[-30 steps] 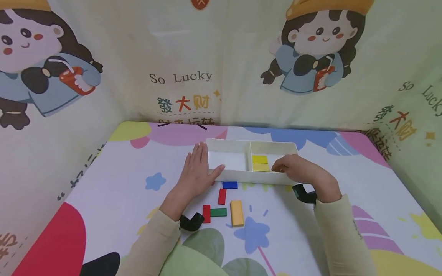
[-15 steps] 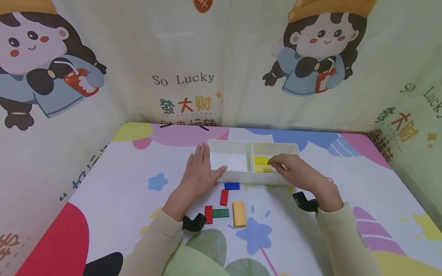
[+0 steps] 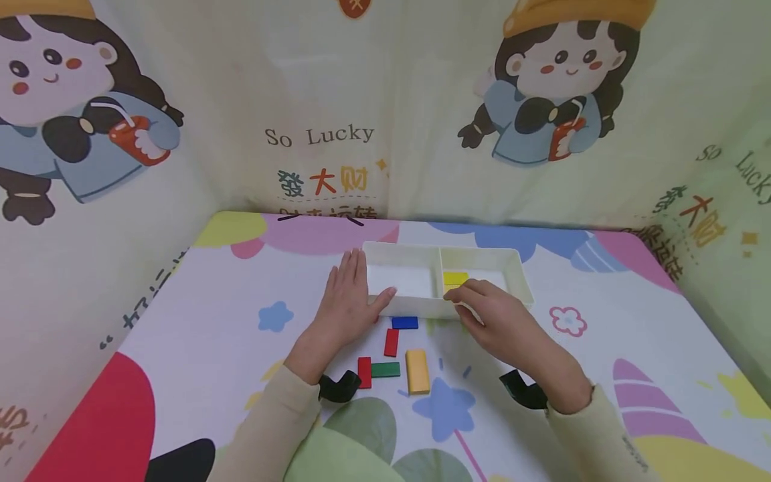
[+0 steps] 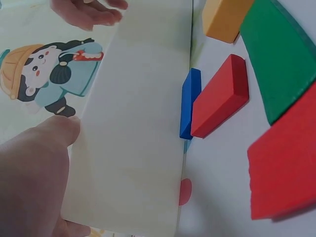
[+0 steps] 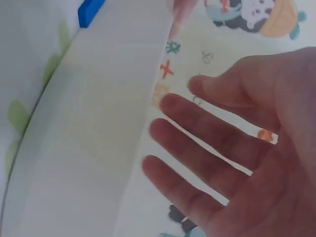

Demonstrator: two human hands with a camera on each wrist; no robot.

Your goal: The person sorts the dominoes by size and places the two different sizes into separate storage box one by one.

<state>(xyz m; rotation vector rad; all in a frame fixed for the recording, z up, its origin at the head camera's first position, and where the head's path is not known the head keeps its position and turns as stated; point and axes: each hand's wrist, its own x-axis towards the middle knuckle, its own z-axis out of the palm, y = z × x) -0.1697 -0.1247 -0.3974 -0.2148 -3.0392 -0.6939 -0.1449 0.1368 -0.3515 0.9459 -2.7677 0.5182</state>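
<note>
A white two-compartment box (image 3: 415, 307) stands on the table in the head view. My left hand (image 3: 342, 304) rests against its left end, fingers straight, thumb over the front wall. A bright yellow block (image 3: 455, 278) lies in the right compartment, against the divider. Just in front of it, a paler yellow block is mostly hidden by my right hand (image 3: 500, 320). That hand hovers over the box's front wall, fingers spread and loosely bent. In the right wrist view, nothing shows between its fingers (image 5: 190, 182).
Before the box lie a blue block (image 3: 405, 323), two red blocks (image 3: 391, 342), a green block (image 3: 385, 369) and a thicker orange block (image 3: 417, 372). One red block (image 3: 364, 373) touches the green one. A printed curtain (image 3: 421, 100) rises behind the table.
My right hand has moved from inside the right compartment leftward and toward me, over the front wall. Both yellow blocks stay by the divider. My left hand stays at the box's end.
</note>
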